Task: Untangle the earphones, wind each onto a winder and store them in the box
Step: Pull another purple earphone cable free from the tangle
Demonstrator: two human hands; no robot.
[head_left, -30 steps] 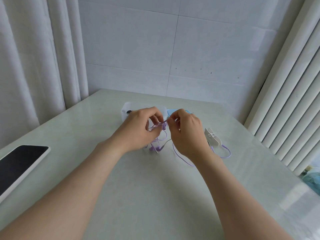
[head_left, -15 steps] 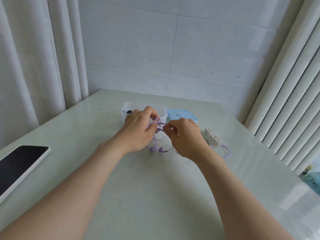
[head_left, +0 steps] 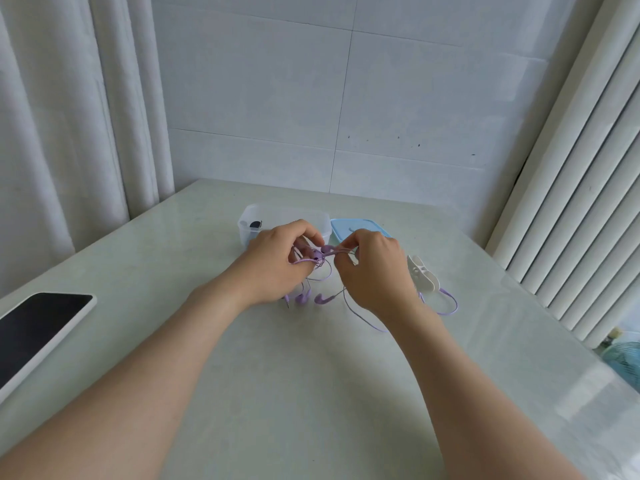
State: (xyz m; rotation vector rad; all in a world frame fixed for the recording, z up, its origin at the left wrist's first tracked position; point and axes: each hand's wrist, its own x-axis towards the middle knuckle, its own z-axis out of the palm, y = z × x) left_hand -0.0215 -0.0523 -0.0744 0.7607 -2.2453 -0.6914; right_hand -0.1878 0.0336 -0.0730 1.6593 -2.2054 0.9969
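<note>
Both hands, left (head_left: 277, 268) and right (head_left: 372, 271), pinch the purple earphones (head_left: 320, 258) between them, buds hanging below. Untangling is in hand; next, I judge, pull one cord free toward the winder (head_left: 422, 275) beside the right hand.

Two bare arms reach out from the near side toward the middle. The left arm comes in from the near left and the right arm from the near right, so they lean toward each other. The left hand (head_left: 277, 268) and the right hand (head_left: 375, 271) are close together, just apart, with their backs turned up. Both hands are curled. The fingers (head_left: 308, 237) of the left hand bend down and pinch thin purple earphones (head_left: 327, 251). The right hand's thumb and fingers pinch the same wire from the other side. Both wrists are held straight.
</note>
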